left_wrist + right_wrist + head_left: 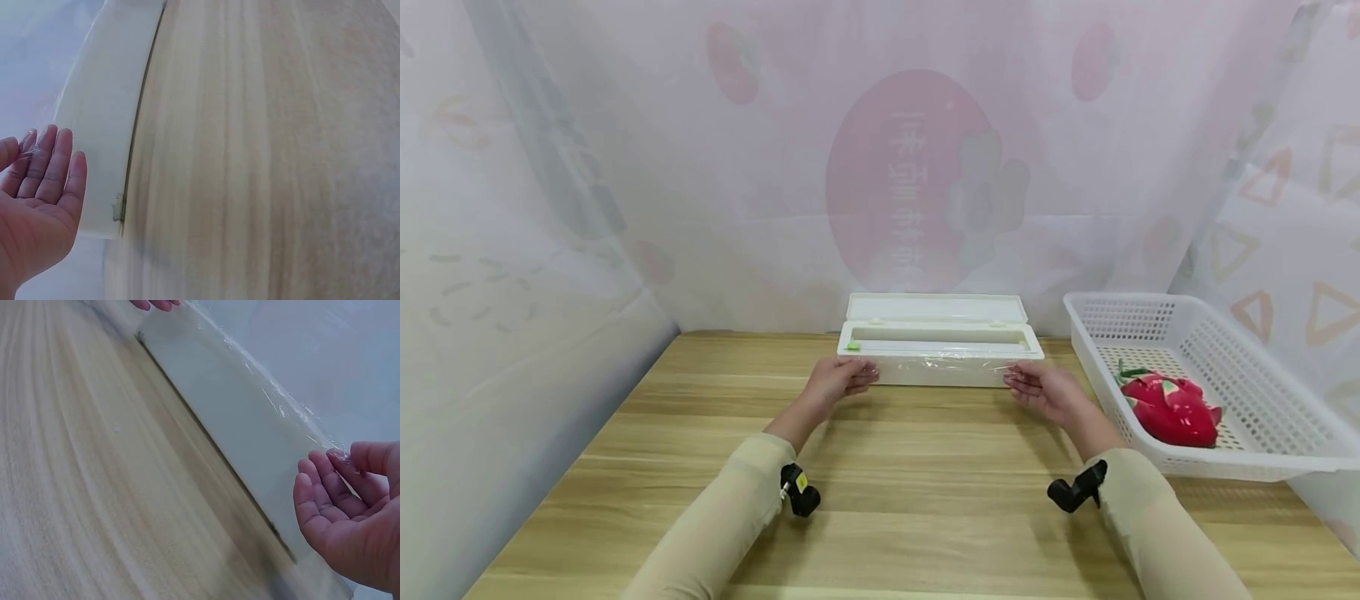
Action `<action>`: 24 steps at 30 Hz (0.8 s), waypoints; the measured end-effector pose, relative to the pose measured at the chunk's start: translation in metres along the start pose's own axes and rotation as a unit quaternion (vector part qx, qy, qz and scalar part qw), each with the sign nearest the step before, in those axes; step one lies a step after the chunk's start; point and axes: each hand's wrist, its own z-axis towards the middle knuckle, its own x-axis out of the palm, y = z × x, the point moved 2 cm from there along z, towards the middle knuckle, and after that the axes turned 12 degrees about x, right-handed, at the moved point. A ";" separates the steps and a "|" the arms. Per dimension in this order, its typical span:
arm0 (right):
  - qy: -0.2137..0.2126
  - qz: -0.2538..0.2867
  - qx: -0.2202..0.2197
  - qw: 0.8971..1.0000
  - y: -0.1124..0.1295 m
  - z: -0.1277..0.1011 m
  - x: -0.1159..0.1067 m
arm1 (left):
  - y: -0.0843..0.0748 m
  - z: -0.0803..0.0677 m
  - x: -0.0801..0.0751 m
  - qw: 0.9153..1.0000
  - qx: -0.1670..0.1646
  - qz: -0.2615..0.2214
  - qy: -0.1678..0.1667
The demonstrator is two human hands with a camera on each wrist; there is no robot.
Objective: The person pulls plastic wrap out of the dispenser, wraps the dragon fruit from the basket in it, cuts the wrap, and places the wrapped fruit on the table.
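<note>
A long white plastic wrap dispenser box (940, 372) stands at the back of the table, its lid (936, 308) raised. Inside lies a pale roll, with a small green piece (853, 346) at its left end. Clear plastic wrap (936, 363) hangs over the box's front edge. My left hand (842, 380) pinches the wrap's left corner between thumb and forefinger; the left wrist view shows the other fingers (53, 165) loosely extended. At the opposite corner, my right hand (356, 512) pinches the film the same way. The film's edge shines between both hands in the right wrist view.
A white perforated basket (1262, 467) stands at the right, with a shiny red item with green parts (1172, 408) in it. The wooden table (917, 517) extends toward me. Printed cloth (760, 183) encloses the back and sides.
</note>
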 end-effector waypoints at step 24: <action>0.025 0.095 -0.030 0.995 0.015 0.000 0.008 | -0.027 0.007 -0.002 0.998 -0.002 -0.063 -0.011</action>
